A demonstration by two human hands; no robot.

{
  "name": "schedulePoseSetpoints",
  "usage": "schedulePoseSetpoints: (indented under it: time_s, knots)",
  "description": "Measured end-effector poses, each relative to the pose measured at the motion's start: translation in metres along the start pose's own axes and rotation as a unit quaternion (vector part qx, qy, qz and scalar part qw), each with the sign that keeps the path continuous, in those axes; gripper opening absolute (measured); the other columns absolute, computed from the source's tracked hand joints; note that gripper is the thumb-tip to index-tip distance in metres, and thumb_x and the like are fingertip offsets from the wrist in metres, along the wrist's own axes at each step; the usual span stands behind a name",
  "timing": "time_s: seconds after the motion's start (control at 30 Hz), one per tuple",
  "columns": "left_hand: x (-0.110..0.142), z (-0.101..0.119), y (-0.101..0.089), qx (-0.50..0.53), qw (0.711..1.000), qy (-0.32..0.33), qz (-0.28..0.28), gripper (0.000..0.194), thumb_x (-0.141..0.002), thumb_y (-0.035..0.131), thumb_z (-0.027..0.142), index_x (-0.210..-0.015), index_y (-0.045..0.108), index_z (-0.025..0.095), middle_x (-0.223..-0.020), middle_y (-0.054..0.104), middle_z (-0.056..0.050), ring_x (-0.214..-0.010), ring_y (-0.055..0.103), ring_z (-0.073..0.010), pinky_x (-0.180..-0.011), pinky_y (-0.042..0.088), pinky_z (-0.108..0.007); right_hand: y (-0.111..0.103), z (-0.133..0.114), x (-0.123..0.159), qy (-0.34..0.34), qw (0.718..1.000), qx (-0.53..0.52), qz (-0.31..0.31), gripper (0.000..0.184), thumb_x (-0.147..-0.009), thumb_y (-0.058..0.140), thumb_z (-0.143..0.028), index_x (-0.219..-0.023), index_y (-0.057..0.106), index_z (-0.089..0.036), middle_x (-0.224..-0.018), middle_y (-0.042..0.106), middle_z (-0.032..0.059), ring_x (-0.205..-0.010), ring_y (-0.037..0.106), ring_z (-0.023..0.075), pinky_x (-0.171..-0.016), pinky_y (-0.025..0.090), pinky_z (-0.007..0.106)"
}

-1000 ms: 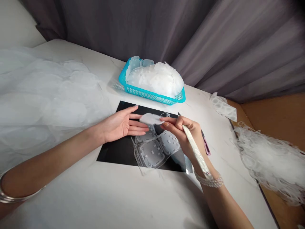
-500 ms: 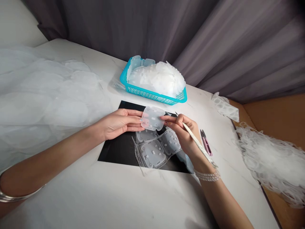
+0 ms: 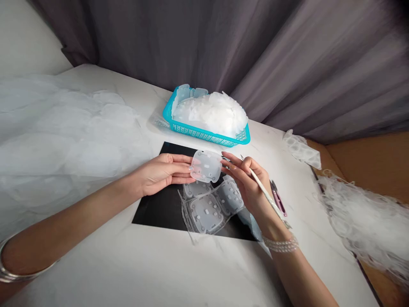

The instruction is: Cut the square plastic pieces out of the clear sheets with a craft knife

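Note:
My left hand (image 3: 168, 171) holds a translucent silicone piece (image 3: 206, 166) by its left side, thumb against the fingers. The piece is flat and rounded, with small raised bumps and holes. At its right edge is my right hand (image 3: 249, 181), which also holds a slim white pen-like tool (image 3: 265, 192) slanting across the palm, pointed end upward. Whether the right fingertips touch the piece I cannot tell. Below both hands, a translucent sheet of similar pieces (image 3: 207, 213) with thin trimmings lies on a black mat (image 3: 156, 209).
A blue basket (image 3: 204, 137) heaped with similar pieces stands behind the mat. Pink-handled snips (image 3: 278, 199) lie beside my right wrist. Translucent sheets (image 3: 64, 140) pile up at left. Stringy scraps (image 3: 361, 226) fill a cardboard box (image 3: 377, 162) at right, near another cut sheet (image 3: 300, 149).
My right fingers have lifted and spread a little at the piece's right edge. The left hand keeps its hold. The whole view has shifted slightly, so things appear lower.

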State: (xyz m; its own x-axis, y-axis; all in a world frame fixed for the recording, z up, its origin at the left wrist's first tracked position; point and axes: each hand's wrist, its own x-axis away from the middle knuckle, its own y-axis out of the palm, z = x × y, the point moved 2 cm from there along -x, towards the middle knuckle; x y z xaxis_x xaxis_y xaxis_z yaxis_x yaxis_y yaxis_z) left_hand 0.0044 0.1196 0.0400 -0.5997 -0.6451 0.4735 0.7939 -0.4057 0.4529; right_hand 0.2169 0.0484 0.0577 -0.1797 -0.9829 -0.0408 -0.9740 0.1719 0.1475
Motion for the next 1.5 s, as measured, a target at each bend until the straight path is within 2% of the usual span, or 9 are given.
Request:
schedulePoseSetpoints:
  time_s: [0.53, 0.73, 0.9, 0.97, 1.07, 1.17, 1.3, 1.4, 1.5]
  knots:
    - [0.003, 0.004, 0.002, 0.005, 1.0, -0.011, -0.008, 0.026, -0.087, 0.064, 0.006, -0.111, 0.071, 0.014, -0.107, 0.078, -0.009, -0.1, 0.074, -0.0205, -0.093, 0.06, -0.032, -0.001, 0.001, -0.003, 0.029, 0.999, -0.045, -0.006, 0.033, -0.085, 0.07, -0.016, -0.068, 0.043, -0.021, -0.11, 0.075, 0.0062, -0.099, 0.071, 0.018, -0.092, 0.056, 0.034]
    - [0.001, 0.002, 0.0, -0.005, 1.0, -0.016, -0.003, 0.028, -0.088, 0.066, 0.01, -0.115, 0.069, 0.014, -0.109, 0.077, -0.009, -0.1, 0.074, -0.0203, -0.092, 0.06, -0.03, 0.008, 0.014, 0.0, 0.087, 0.994, -0.01, -0.067, 0.04, -0.079, 0.076, -0.019, -0.066, 0.038, -0.022, -0.076, 0.069, -0.0021, -0.067, 0.065, 0.0111, -0.065, 0.056, 0.024]
    - [0.003, 0.003, -0.003, -0.013, 1.0, 0.002, 0.003, 0.039, -0.089, 0.068, 0.021, -0.127, 0.061, 0.016, -0.12, 0.073, -0.012, -0.11, 0.071, -0.0248, -0.096, 0.057, -0.033, -0.002, -0.009, -0.02, 0.013, 0.996, 0.078, 0.035, 0.045, -0.078, 0.076, -0.03, -0.064, 0.035, -0.022, -0.087, 0.071, 0.0032, -0.074, 0.068, 0.0165, -0.061, 0.058, 0.028]
    - [0.005, 0.006, -0.003, -0.009, 1.0, 0.011, 0.008, 0.041, -0.089, 0.068, 0.023, -0.128, 0.059, 0.016, -0.122, 0.072, -0.013, -0.11, 0.07, -0.0261, -0.096, 0.057, -0.035, -0.013, -0.033, -0.039, -0.092, 0.976, 0.161, 0.118, 0.043, -0.08, 0.073, -0.034, -0.064, 0.034, -0.022, -0.087, 0.069, 0.0041, -0.081, 0.07, 0.02, -0.065, 0.057, 0.03]
    - [0.011, 0.011, 0.0, -0.012, 1.0, 0.019, -0.001, 0.043, -0.088, 0.069, 0.025, -0.129, 0.058, 0.016, -0.122, 0.071, -0.014, -0.11, 0.07, -0.0269, -0.096, 0.057, -0.036, -0.027, -0.061, -0.07, -0.236, 0.866, 0.371, 0.239, 0.036, -0.086, 0.059, -0.035, -0.063, 0.034, -0.023, -0.07, 0.059, 0.0018, -0.082, 0.067, 0.0217, -0.069, 0.051, 0.03]
    - [0.016, 0.013, 0.004, -0.024, 0.999, 0.02, -0.012, 0.046, -0.086, 0.071, 0.027, -0.129, 0.057, 0.016, -0.121, 0.072, -0.014, -0.109, 0.071, -0.0269, -0.092, 0.058, -0.035, -0.031, -0.052, -0.093, -0.242, 0.802, 0.499, 0.223, 0.02, -0.08, 0.052, -0.022, -0.062, 0.043, -0.023, -0.058, 0.054, -0.0004, -0.07, 0.062, 0.0199, -0.068, 0.045, 0.03]
    - [0.019, 0.014, 0.008, -0.053, 0.998, 0.032, -0.014, 0.046, -0.086, 0.068, 0.029, -0.129, 0.057, 0.017, -0.116, 0.074, -0.012, -0.108, 0.07, -0.0259, -0.093, 0.057, -0.036, -0.029, -0.014, -0.094, -0.186, 0.823, 0.525, 0.108, 0.01, -0.065, 0.054, -0.013, -0.064, 0.052, -0.023, -0.058, 0.063, 0.0016, -0.064, 0.062, 0.0221, -0.064, 0.043, 0.03]
    - [0.017, 0.01, 0.012, -0.147, 0.986, 0.082, -0.008, 0.038, -0.09, 0.06, 0.031, -0.126, 0.061, 0.017, -0.112, 0.075, -0.011, -0.109, 0.07, -0.0256, -0.094, 0.057, -0.038, -0.036, -0.007, -0.079, -0.162, 0.838, 0.514, 0.089, 0.008, -0.072, 0.052, -0.017, -0.07, 0.049, -0.024, -0.087, 0.075, 0.0097, -0.082, 0.068, 0.0271, -0.073, 0.046, 0.035]
    - [0.015, -0.005, 0.019, -0.371, 0.906, 0.203, 0.004, 0.031, -0.094, 0.051, 0.029, -0.12, 0.067, 0.02, -0.119, 0.073, -0.008, -0.117, 0.066, -0.0252, -0.1, 0.053, -0.039, -0.049, -0.022, -0.055, -0.14, 0.854, 0.489, 0.107, 0.011, -0.084, 0.05, -0.026, -0.075, 0.043, -0.024, -0.105, 0.075, 0.0129, -0.092, 0.068, 0.0271, -0.081, 0.047, 0.039]
